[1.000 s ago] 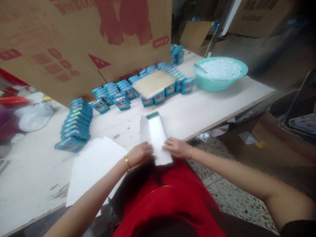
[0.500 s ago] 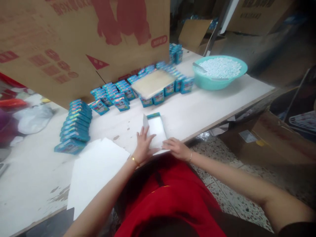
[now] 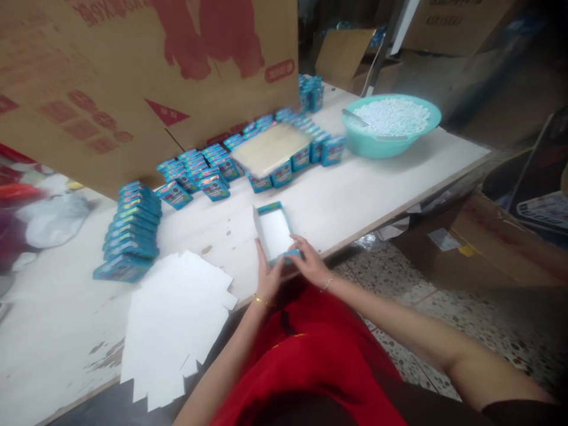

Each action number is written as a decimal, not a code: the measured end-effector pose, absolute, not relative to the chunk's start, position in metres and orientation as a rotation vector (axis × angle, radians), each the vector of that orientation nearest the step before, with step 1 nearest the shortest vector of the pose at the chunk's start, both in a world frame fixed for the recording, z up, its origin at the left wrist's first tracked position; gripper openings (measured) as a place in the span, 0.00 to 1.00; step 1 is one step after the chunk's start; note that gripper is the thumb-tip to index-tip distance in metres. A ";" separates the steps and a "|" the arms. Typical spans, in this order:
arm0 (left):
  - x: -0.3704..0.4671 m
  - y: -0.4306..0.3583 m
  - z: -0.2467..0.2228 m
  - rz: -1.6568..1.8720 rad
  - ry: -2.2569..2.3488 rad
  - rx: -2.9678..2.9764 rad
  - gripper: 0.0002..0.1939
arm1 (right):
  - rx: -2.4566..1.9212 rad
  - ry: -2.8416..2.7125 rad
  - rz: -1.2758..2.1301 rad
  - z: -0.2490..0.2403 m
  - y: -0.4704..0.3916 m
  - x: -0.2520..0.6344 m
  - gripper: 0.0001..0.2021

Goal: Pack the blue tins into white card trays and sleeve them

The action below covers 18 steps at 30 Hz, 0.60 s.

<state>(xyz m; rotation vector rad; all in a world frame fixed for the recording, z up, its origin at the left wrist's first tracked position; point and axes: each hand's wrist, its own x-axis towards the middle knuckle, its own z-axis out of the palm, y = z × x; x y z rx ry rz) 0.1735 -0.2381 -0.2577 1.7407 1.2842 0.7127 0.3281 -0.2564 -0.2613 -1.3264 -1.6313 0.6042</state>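
A shallow cardboard box (image 3: 274,229), white inside with blue walls, lies on the table in front of me, its far wall upright and a white flap standing on the left. My left hand (image 3: 267,277) grips its near left corner, thumb at the near wall and a finger along the left side. At the near right corner, my right hand (image 3: 310,261) has its fingers closed on the blue edge. To the left lies a stack of flat white die-cut cardboard sheets (image 3: 177,319).
Small blue packets (image 3: 215,184) stand in rows behind the box, a beige board (image 3: 271,148) resting over some. More packets (image 3: 128,260) lean in a row at left. A turquoise basin (image 3: 377,145) of small white pieces stands at right. A big brown carton (image 3: 110,59) rises behind.
The near end of the box has been folded up into a blue wall. My left hand has moved from inside the box to its near left corner; my right hand has come closer.
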 end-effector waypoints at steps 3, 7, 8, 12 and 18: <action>0.183 -0.240 -0.253 0.878 1.453 1.657 0.42 | -1.368 -1.545 0.533 -0.263 -0.260 0.324 0.20; 0.193 -0.241 -0.249 0.940 1.555 1.645 0.38 | -1.402 -1.770 0.330 -0.265 -0.269 0.327 0.12; 0.195 -0.241 -0.248 0.940 1.564 1.638 0.38 | -1.408 -1.868 0.262 -0.266 -0.272 0.329 0.11; 0.195 -0.241 -0.247 0.928 1.584 1.640 0.39 | -1.419 -2.135 0.082 -0.265 -0.272 0.330 0.10; 0.191 -0.239 -0.256 0.980 1.577 1.721 0.38 | -1.409 -2.345 0.121 -0.251 -0.256 0.325 0.10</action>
